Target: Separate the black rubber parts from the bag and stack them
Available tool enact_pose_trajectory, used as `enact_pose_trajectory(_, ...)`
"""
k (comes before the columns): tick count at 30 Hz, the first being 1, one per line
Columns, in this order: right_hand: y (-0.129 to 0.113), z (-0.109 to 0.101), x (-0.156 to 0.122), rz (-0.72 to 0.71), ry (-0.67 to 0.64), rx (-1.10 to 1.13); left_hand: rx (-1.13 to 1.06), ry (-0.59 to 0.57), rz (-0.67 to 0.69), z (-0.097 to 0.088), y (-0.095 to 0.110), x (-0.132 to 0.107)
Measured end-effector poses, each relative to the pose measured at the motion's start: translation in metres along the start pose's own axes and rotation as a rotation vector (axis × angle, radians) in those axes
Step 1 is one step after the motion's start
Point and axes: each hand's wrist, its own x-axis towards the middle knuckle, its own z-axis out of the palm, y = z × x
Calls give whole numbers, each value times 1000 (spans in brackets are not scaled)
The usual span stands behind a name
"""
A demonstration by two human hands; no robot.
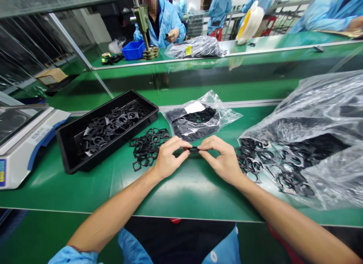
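Observation:
A small black plastic part (194, 149) is pinched between both hands over the middle of the green table. My left hand (171, 156) grips its left end with thumb and fingertips, and my right hand (220, 156) grips its right end the same way. The part is seen nearly edge-on, so its full shape is hidden. Left of my left hand lies a loose pile of black ring-shaped parts (147, 146). Just beyond the hands rests a clear plastic bag (195, 122) of black parts with a white label.
A black tray (85, 166) of similar parts stands at left, beside a weighing scale (31, 143). At right, a large clear bag (326, 105) spills black rings (295, 173) onto the table. Across the bench, a person in blue (167, 22) sits behind a press and a blue bin (133, 51).

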Motion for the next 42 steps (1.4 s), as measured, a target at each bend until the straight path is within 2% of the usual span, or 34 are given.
enact_pose_trajectory(10,-2,0,1,103,62,5,-27,-88,55,0,2,0)
enact_pose_trajectory(28,1,1,-1,175,58,54,-49,-78,72,0,0,0)
enact_pose_trajectory(36,2,2,0,297,58,99,14,-72,121,0,0,-2)
enact_pose_trajectory(42,-3,2,1,256,-25,99,28,-16,32,-2,0,0)
